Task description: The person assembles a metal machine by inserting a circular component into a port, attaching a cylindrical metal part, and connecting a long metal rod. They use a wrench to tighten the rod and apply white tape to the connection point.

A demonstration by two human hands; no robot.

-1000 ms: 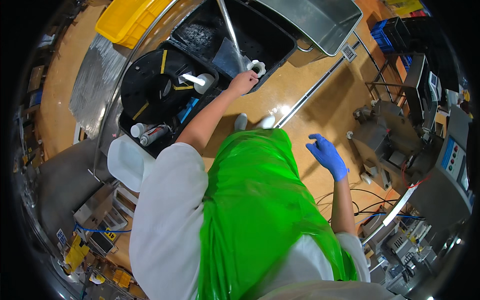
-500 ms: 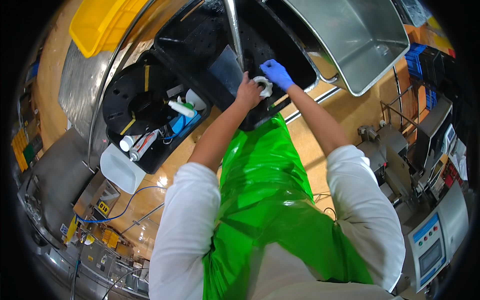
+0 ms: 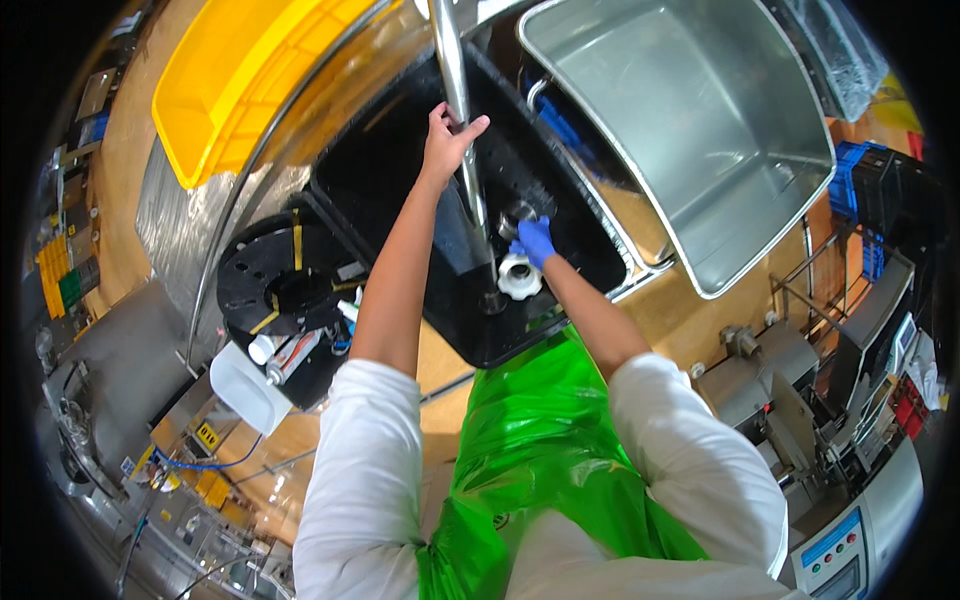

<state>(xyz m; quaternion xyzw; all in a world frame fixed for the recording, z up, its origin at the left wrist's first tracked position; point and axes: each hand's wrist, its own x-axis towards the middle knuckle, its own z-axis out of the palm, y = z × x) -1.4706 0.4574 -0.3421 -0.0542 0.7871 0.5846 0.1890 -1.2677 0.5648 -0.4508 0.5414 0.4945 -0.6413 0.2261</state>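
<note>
The steel tube [image 3: 450,60] slants down the upper middle of the frame, its long axis running from the top edge to slightly right of centre, with its lower end inside the black tub [image 3: 485,352]. The hands are apart. The bare left hand [image 3: 448,150] is the nearer to the tube, up along its shaft, thumb and fingers standing on either side of it (whether they press on it, I cannot tell). The blue-gloved right hand [image 3: 533,238] is lower and to the right of the shaft, its fingertips at a round metal fitting [image 3: 514,215]; I cannot tell if they are closed on it. Just below that hand, a white lobed ring [image 3: 521,287] lies close beside the tube's lower end. A steel bin [image 3: 690,130] fills the upper right, a yellow crate [image 3: 205,95] the upper left, and a black disc [image 3: 245,275] is left of the tub.
</note>
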